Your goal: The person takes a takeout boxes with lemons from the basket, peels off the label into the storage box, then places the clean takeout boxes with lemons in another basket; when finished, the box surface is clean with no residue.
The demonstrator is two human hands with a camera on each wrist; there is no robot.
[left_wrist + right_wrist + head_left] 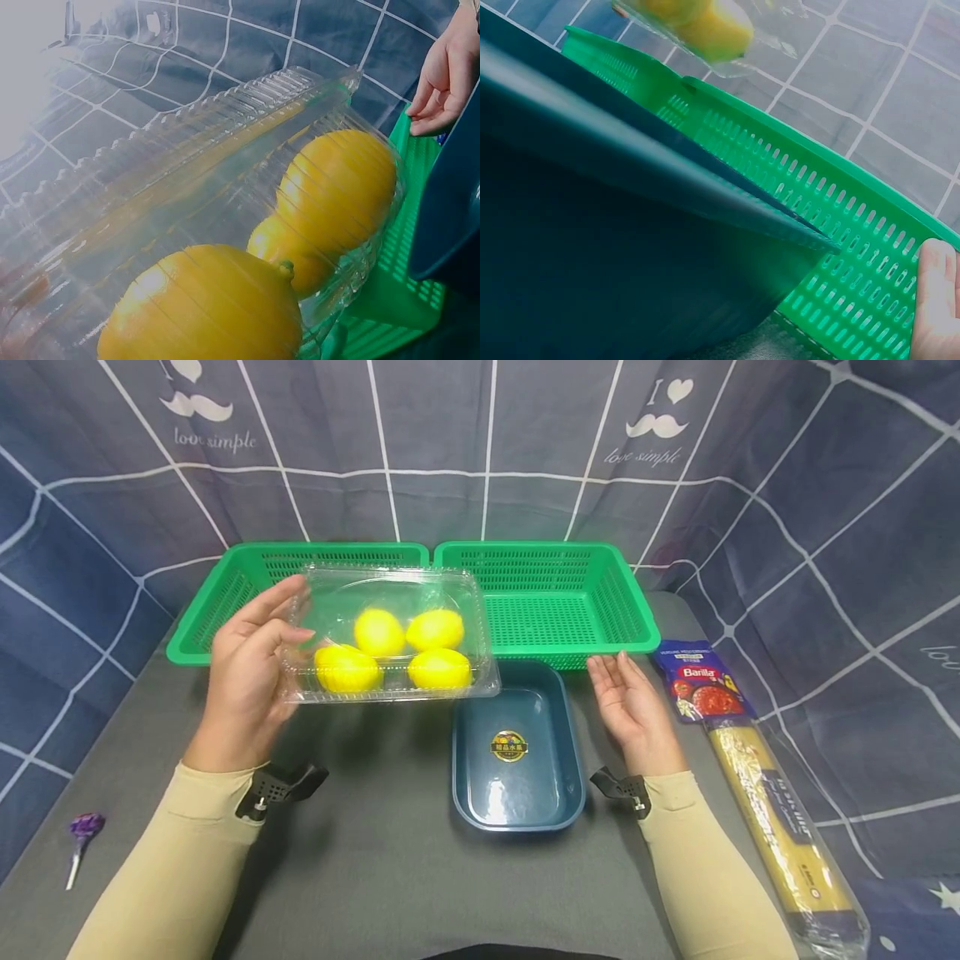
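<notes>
My left hand holds up a clear plastic box by its left end, the thumb on the near side. Several yellow lemons lie inside it; in the left wrist view one lemon shows large through the ribbed plastic. The box hangs tilted above the table, before the green baskets. My right hand is empty, its fingers extended at the front rim of the right green basket; whether they touch it I cannot tell. Between the hands sits a dark blue tray with a gold-and-black sticker inside.
A left green basket stands beside the right one, against the gridded curtain. At the right edge lie a Barilla pouch and a long pack of spaghetti. A purple-wrapped lollipop lies far left on the grey table.
</notes>
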